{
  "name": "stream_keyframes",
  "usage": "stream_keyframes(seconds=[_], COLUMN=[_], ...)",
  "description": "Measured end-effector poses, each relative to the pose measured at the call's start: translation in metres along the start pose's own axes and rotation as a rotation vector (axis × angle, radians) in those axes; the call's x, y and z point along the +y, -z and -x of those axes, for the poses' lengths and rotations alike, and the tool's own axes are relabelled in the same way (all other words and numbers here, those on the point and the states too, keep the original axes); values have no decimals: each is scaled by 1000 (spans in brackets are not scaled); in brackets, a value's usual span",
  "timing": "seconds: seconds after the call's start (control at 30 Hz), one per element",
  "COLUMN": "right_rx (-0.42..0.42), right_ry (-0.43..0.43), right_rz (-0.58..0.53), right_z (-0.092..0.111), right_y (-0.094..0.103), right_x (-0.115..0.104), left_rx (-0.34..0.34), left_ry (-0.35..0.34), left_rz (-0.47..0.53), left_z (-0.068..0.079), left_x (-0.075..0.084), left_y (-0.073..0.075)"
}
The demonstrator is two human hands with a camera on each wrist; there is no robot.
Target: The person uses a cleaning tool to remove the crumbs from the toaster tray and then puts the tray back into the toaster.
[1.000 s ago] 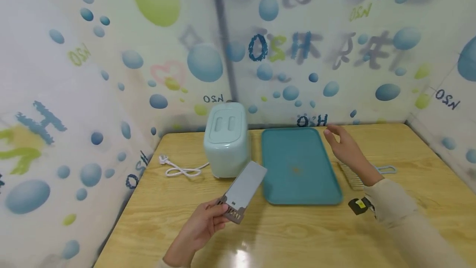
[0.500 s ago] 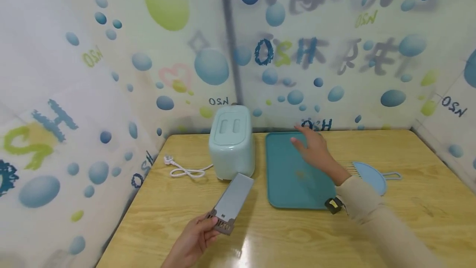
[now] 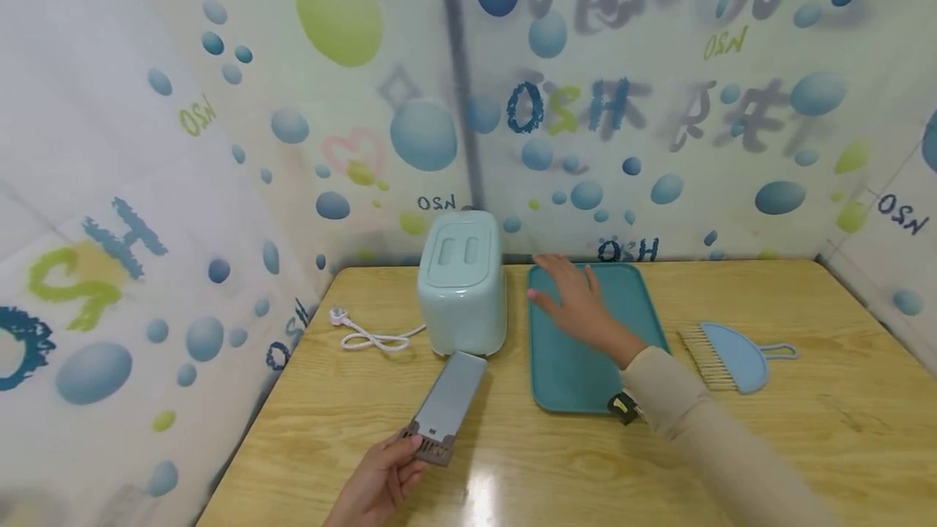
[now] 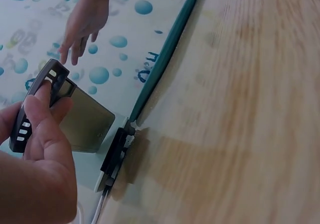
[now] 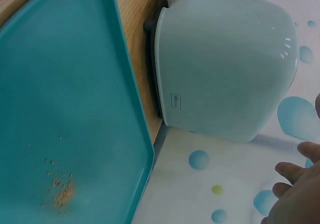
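Observation:
My left hand (image 3: 382, 472) pinches a crumb tray (image 3: 448, 397), a flat grey metal plate with a brown slotted end, by that slotted end. Its far end lies just in front of the base of a pale mint toaster (image 3: 463, 307). Thumb and fingers curl round the slots in the left wrist view. My right hand (image 3: 578, 306), fingers spread and holding nothing, hovers over the left part of a teal tray (image 3: 545, 381), close to the toaster's right side. A small heap of brown crumbs (image 5: 62, 191) lies on the teal tray in the right wrist view.
To the right of the teal tray lies a light blue brush (image 3: 738, 358) with pale bristles and a loop handle. A white power cord (image 3: 381, 340) with its plug runs out at the toaster's left. A patterned wall (image 3: 644, 210) stands behind the wooden table (image 3: 556, 470).
My right hand has moved left from the teal tray's right edge towards the toaster. The crumb tray in my left hand has shifted left and down a little.

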State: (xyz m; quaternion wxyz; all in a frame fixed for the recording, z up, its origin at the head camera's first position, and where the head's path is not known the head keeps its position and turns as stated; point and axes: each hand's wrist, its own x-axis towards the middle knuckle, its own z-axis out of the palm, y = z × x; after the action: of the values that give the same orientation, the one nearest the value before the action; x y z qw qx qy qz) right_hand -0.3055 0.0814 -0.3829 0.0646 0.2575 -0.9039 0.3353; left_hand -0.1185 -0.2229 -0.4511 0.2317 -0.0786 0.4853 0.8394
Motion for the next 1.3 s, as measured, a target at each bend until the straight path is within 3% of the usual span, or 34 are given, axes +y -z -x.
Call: stream_keyframes(seconds=[0.5, 0.73, 1.03, 1.3], right_rx=[-49, -57, -76, -13], right_ry=[20, 46, 95, 151], right_rz=[-37, -28, 56, 36], right_z=[-12, -23, -28, -30], right_y=[-25, -35, -46, -54], right_x=[-24, -40, -42, -42], left_rx=[88, 88, 58, 87], left_ry=[-24, -21, 22, 36], left_rz=[3, 57, 181, 186], left_z=[3, 3, 1, -2], left_x=[-9, -9, -11, -13], left_y=[5, 8, 4, 3])
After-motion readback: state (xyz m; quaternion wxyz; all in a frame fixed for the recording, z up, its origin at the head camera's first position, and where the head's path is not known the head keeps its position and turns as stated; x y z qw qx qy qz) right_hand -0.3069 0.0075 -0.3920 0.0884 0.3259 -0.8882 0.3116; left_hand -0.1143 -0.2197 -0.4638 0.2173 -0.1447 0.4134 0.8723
